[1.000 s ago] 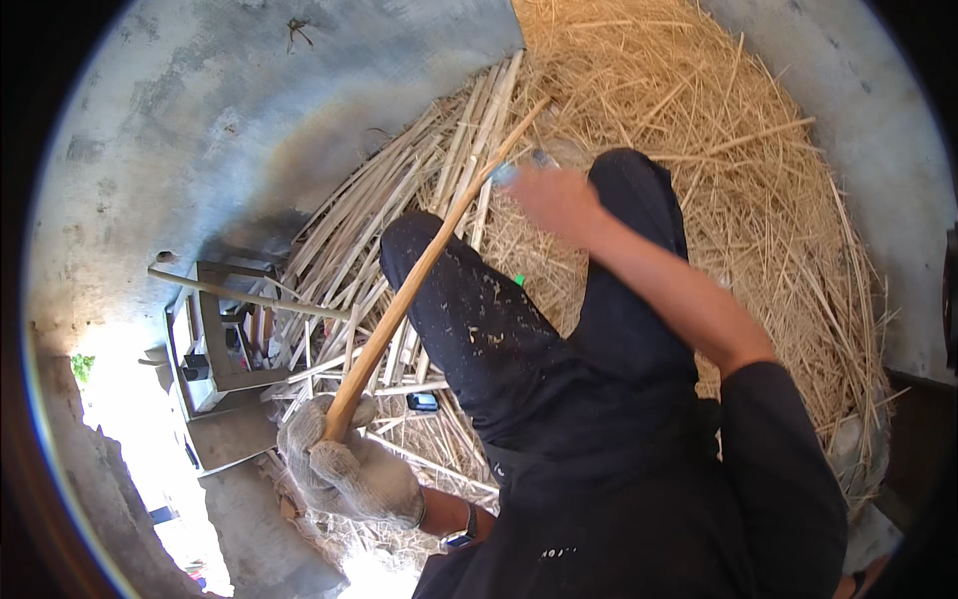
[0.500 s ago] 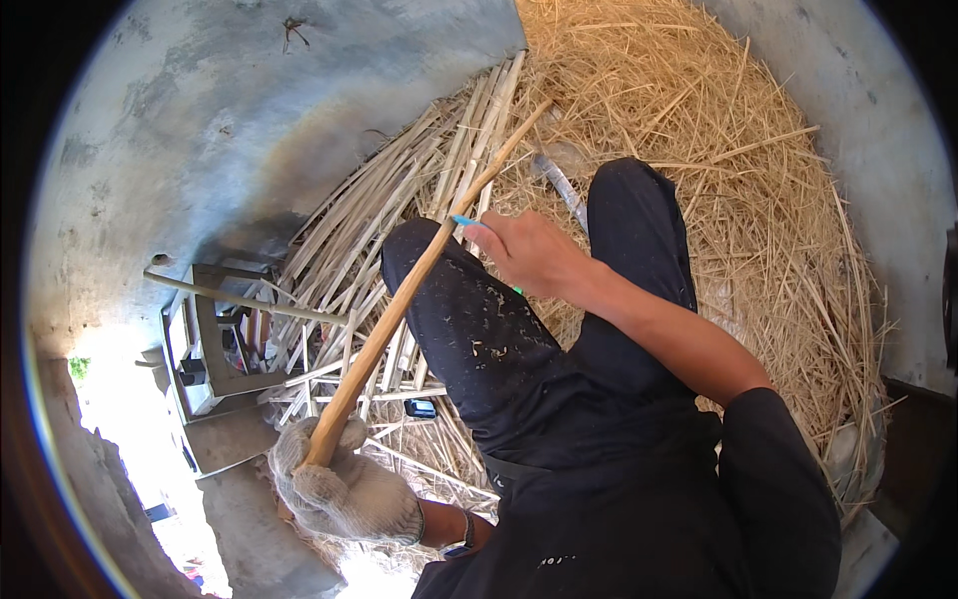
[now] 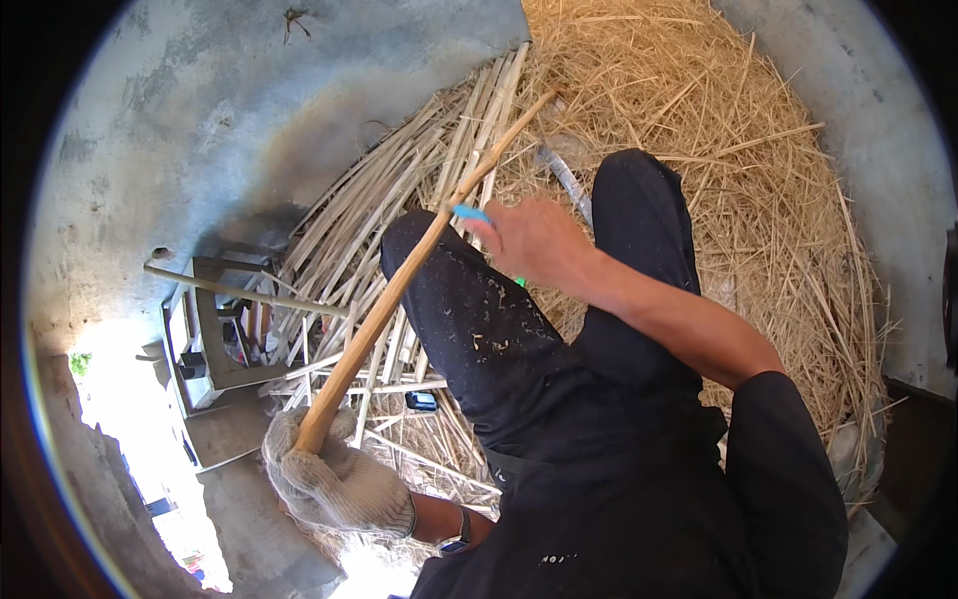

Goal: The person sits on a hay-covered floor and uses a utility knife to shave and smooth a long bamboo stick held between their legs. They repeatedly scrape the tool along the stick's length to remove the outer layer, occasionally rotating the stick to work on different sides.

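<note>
A long, peeled wooden stick [image 3: 371,328] slants across my left thigh, its thin tip over the straw. My left hand [image 3: 334,479], in a whitish knit glove, is closed round its thick lower end. My bare right hand [image 3: 534,240] is closed on a small blue object [image 3: 471,214], which sits against or just beside the upper half of the stick. The fingers cover the rest of that object, so its kind is hidden. A bit of green [image 3: 520,283] shows just below the right hand. Light shavings lie on my dark trouser leg [image 3: 479,309].
Pale split wooden strips [image 3: 389,175] are piled along the left wall [image 3: 200,120]. Loose straw [image 3: 768,230] covers the floor ahead and to the right. A wooden frame [image 3: 215,334] stands at the left, and a small dark device [image 3: 421,400] lies near my left thigh.
My right hand has turned and shifted slightly, and more of the blue object shows. The stick's thick end and my left hand have moved slightly left and up.
</note>
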Motion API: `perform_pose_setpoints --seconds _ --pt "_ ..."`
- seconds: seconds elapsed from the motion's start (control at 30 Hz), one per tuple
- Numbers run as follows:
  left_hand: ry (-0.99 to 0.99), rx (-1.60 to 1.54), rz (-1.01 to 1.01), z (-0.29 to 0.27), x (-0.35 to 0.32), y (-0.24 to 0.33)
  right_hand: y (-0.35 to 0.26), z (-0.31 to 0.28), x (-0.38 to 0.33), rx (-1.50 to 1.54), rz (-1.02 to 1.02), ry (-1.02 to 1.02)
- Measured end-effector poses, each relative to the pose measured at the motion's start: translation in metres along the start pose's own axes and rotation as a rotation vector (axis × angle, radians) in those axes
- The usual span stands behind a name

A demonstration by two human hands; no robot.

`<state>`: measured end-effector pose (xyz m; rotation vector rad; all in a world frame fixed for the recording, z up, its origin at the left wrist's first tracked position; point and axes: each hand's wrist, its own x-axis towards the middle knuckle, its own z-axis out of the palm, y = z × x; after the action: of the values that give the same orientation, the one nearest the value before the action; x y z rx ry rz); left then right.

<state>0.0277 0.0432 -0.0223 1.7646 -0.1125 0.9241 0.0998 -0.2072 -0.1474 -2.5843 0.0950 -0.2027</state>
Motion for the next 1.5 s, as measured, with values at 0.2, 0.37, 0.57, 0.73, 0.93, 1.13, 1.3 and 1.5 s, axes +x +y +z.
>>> perform_pose_setpoints --seconds 0.2,0.37,0.57,0.73,0.93,1.13,1.3,1.5 --pt "-0.019 -0.076 -0.025 0.004 -0.007 0.013 0.014 0.002 0.004 0.06 0.033 0.013" --pt "-0.138 -0.133 -0.069 -0.004 -0.007 0.016 0.032 0.012 0.009 0.081 -0.014 0.122" --pt "-0.079 -0.104 -0.093 -0.002 -0.01 0.016 0.026 0.014 0.004 0.385 0.021 -0.051" --pt "0.008 -0.023 -0.002 0.01 -0.014 0.019 0.017 0.012 0.001 0.271 0.07 0.024" --pt "0.019 0.038 -0.05 0.007 -0.019 0.022 0.022 0.014 -0.007 0.285 0.063 0.005" --pt "0.026 -0.073 -0.104 0.01 -0.015 0.025 0.026 0.007 -0.003 0.15 -0.005 0.042" --pt "0.048 0.074 -0.021 0.003 -0.012 0.01 0.002 0.002 -0.01 0.123 0.025 -0.076" --pt "0.014 0.139 -0.017 0.002 -0.009 0.018 0.025 0.017 0.002 0.08 -0.019 0.073"
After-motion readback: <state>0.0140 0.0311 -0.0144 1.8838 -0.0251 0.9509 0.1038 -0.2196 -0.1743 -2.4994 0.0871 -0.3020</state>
